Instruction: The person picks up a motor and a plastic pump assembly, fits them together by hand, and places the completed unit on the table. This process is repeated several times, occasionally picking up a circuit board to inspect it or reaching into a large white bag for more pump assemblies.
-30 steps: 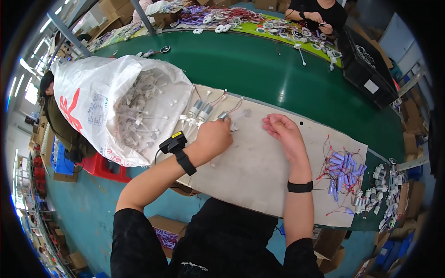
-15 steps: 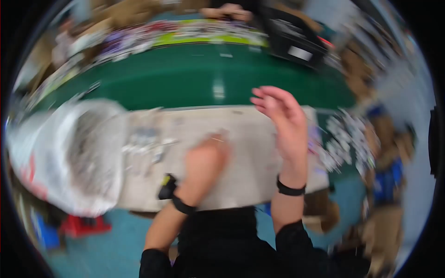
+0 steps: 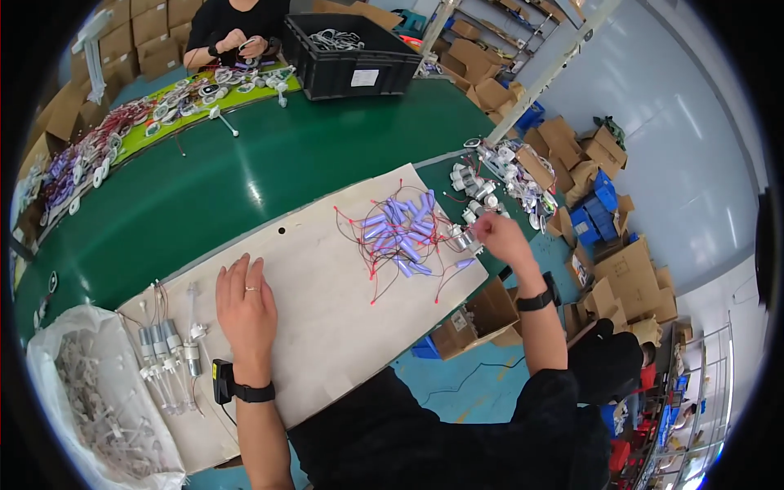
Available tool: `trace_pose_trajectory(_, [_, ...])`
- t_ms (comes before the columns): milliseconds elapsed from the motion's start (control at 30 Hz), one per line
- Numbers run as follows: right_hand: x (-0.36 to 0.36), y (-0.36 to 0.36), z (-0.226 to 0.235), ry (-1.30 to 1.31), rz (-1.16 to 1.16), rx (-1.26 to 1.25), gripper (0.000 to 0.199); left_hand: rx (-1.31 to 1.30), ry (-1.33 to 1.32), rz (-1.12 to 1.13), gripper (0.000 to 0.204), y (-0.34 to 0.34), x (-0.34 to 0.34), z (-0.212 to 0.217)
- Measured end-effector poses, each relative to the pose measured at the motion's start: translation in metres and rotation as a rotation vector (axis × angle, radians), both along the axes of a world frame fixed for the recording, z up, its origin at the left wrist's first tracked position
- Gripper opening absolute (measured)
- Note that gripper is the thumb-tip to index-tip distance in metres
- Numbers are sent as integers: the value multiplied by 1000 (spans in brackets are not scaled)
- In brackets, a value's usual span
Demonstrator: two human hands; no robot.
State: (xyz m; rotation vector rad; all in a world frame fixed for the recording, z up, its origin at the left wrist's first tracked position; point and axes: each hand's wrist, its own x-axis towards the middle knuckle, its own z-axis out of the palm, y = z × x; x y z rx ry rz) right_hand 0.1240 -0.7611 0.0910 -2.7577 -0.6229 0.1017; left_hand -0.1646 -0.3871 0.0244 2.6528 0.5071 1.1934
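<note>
My left hand (image 3: 247, 309) lies flat on the pale board (image 3: 318, 327), its fingers stretched out and holding nothing. Off to the right, my right hand (image 3: 501, 238) reaches to the board's edge. Its fingers are curled at a small silver motor (image 3: 467, 239) with white ends and seem to pinch it; the fingertips are partly hidden. Just left of that motor lies a loose pile of purple cylindrical batteries (image 3: 400, 231) with red and black leads. Several motors with white shafts (image 3: 169, 347) rest in a row left of my left hand.
A clear plastic bag (image 3: 106, 400) of white parts stands at the left. More motors (image 3: 474, 181) lie beyond the board at right. A black crate (image 3: 347, 61) sits on the green table (image 3: 188, 196), where a person works across from me. Cardboard boxes (image 3: 482, 314) stand below.
My view has swung right, bringing the battery pile into sight. My left hand has gone from curled to flat. My right hand, raised and open before, is now down at the motor.
</note>
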Motion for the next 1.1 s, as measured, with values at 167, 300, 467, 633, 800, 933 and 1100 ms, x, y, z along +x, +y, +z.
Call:
trace_pose_trajectory(167, [-9,22,-34,-82,-8,-46,41,-29,15,-19,28,-3,-2,0])
trace_pose_trajectory(300, [-11,31,-35,-58,-104,-69,52,-57,14,-19,25,-4,0,-1])
trace_pose_trajectory(467, [-16,35,-69,-441,4,-309,58,-88,7,-54,22,-6,-2,1])
trace_pose_trajectory(633, [0,37,-55,-241,-37,-237,60,-107,-31,-73,22,-5,-3,-4])
trace_pose_trajectory(800, [4,34,-35,18,-89,-81,64,-161,-11,-39,22,-1,-7,-6])
trace_pose_trajectory(933, [15,19,-18,-260,-135,-157,65,-186,-12,-27,22,0,-5,-8])
trace_pose_trajectory(1100, [36,-14,8,-590,-57,-17,57,-180,-28,-56,22,-9,2,0])
